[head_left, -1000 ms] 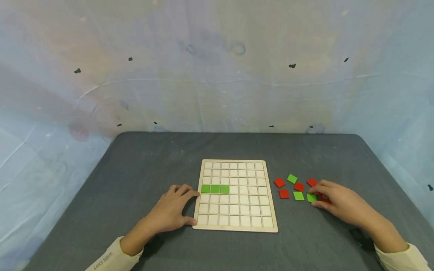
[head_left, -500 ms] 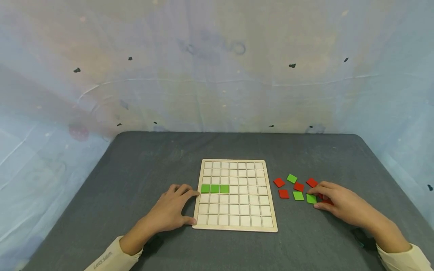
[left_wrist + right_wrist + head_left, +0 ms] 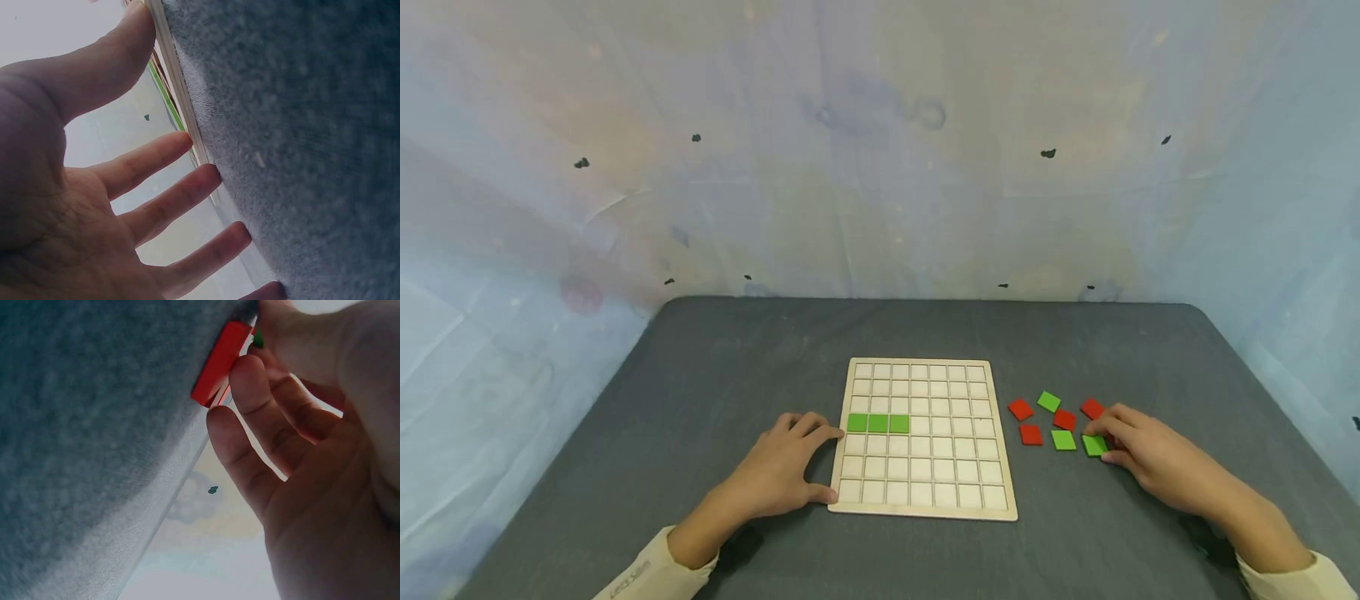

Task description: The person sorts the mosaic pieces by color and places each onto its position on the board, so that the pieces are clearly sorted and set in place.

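Note:
A pale wooden grid board (image 3: 922, 515) lies on the table, with three green tiles (image 3: 877, 423) side by side in one row from its left edge. My left hand (image 3: 782, 467) touches the board's left edge with thumb and index fingertips, its fingers spread and fairly straight. To the right of the board, my right hand (image 3: 1165, 458) pinches a green tile (image 3: 1093, 447) between thumb and fingers, low at the tabletop. Beneath that hand, a red tile (image 3: 222, 365) shows in the right wrist view; the head view hides it.
Between board and right hand lie loose red tiles (image 3: 1031, 435) and two green tiles (image 3: 1063, 440). Another red tile (image 3: 1092, 408) sits just beyond the right fingertips. The dark grey cloth-covered table (image 3: 737, 350) ends at a pale patterned curtain (image 3: 880, 208).
The right thumb has shifted slightly right along the near green tile, which is now pinched and slightly turned. The left hand stays on the board's edge. The head view has tilted slightly.

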A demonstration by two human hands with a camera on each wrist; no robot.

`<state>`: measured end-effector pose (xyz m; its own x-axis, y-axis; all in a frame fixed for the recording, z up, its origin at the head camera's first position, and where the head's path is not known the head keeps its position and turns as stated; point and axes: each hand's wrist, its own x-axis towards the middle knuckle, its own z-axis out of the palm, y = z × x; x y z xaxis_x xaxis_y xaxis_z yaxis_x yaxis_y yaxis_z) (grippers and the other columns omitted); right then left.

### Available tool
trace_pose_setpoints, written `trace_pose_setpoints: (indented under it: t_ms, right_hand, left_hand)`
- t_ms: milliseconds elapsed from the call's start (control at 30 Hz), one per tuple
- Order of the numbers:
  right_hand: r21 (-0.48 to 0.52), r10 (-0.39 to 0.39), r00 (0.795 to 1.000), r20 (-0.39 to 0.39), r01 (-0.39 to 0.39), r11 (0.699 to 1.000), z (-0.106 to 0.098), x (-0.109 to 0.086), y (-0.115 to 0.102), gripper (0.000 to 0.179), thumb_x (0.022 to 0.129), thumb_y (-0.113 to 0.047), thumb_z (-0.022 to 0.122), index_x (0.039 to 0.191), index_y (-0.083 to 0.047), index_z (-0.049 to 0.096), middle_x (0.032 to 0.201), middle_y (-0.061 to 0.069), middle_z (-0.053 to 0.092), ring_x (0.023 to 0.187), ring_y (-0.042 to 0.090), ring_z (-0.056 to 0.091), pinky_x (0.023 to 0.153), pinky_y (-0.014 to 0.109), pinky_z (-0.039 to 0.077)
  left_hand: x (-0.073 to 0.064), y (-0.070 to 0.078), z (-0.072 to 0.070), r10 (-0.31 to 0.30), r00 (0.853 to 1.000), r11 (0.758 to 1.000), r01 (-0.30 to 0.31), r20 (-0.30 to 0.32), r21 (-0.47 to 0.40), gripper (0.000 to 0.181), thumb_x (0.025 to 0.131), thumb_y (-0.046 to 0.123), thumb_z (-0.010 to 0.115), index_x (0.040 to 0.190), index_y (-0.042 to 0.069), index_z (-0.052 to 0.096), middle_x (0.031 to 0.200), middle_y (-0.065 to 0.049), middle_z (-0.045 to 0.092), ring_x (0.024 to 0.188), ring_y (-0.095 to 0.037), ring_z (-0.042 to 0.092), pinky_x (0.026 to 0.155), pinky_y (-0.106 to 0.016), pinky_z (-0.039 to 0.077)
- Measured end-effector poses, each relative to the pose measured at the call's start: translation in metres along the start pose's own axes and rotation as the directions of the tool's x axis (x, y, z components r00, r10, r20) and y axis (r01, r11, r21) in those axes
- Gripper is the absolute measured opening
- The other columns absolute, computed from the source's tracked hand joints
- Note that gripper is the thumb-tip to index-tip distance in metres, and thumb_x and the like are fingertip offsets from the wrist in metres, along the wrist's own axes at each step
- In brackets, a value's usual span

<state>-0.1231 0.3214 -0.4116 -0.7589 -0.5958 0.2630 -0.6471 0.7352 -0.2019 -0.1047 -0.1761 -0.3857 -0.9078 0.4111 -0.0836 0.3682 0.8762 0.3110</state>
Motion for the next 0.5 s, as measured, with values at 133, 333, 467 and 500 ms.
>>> trace_pose_setpoints:
  t_ms: [133,333,467,500]
  right_hand:
    - [-0.027,-0.051,0.997,-0.056,0.049,0.998,0.0032,-0.0002,-0.0005,0.041,0.074,-0.002,0.083,0.107,-0.02,0.068,0.104,-0.012,0.059,0.085,-0.002,0.055,0.067,0.022,0.05]
    - [-0.035,-0.036,0.998,-0.059,0.034,0.999,0.0029,0.0007,-0.0012,0.042,0.075,-0.003,0.083,0.11,-0.02,0.066,0.1,-0.013,0.057,0.081,-0.006,0.05,0.065,0.022,0.048]
    - [-0.028,-0.019,0.999,-0.041,0.018,0.999,0.0019,0.0009,-0.002,0.043,0.077,-0.004,0.081,0.114,-0.02,0.066,0.098,-0.014,0.056,0.079,-0.008,0.044,0.063,0.021,0.045]
    - [-0.028,-0.013,0.999,-0.033,0.012,1.0,0.0016,0.0009,-0.0024,0.044,0.078,-0.004,0.081,0.115,-0.02,0.065,0.099,-0.014,0.055,0.079,-0.008,0.044,0.063,0.021,0.045]
  left_hand:
    - [-0.0013,-0.0006,0.0004,-0.003,1.0,1.0,0.003,0.006,-0.006,0.072,0.072,0.044,0.088,0.135,0.024,0.06,0.132,0.0,0.054,0.128,-0.037,0.046,0.09,-0.067,0.044]
    - [-0.0009,-0.0006,-0.0005,0.002,1.0,1.0,-0.002,0.007,-0.006,0.072,0.072,0.044,0.088,0.135,0.024,0.059,0.132,0.0,0.054,0.127,-0.037,0.047,0.089,-0.066,0.045]
    - [-0.001,0.0001,-0.0006,-0.002,1.0,1.0,0.002,0.011,-0.011,0.072,0.072,0.043,0.088,0.135,0.024,0.059,0.132,0.0,0.054,0.127,-0.036,0.047,0.09,-0.065,0.045]
    - [-0.0011,0.0004,-0.0005,-0.004,1.0,1.0,0.004,0.012,-0.012,0.072,0.072,0.043,0.088,0.136,0.024,0.059,0.132,0.0,0.054,0.127,-0.036,0.047,0.09,-0.065,0.045]
